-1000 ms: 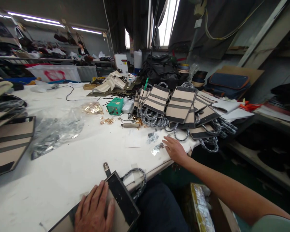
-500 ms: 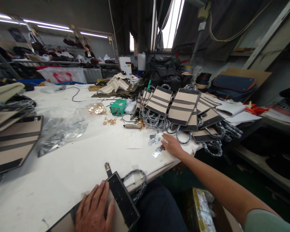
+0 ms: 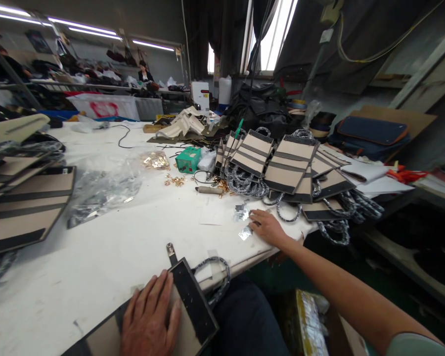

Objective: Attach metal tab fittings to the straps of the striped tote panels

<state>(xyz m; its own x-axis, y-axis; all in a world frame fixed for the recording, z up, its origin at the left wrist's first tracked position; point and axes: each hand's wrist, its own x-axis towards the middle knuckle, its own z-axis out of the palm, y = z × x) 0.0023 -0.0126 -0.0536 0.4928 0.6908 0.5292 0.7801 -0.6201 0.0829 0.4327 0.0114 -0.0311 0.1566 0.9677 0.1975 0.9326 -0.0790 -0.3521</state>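
Panel: under my left hand, fingers flat, gripping nothing.
Silvery pieces: beside my right hand, fingers bent, grip unclear.

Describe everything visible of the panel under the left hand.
The panel is flat and beige, with a broad black band along its right end and a darker stripe partly covered by the left hand, which lies flat on top. A dark tab with a metal fitting juts from its far edge; a dark, flecked loop shows beside its right end. It lies at the white table's near edge, partly cut off by the frame.
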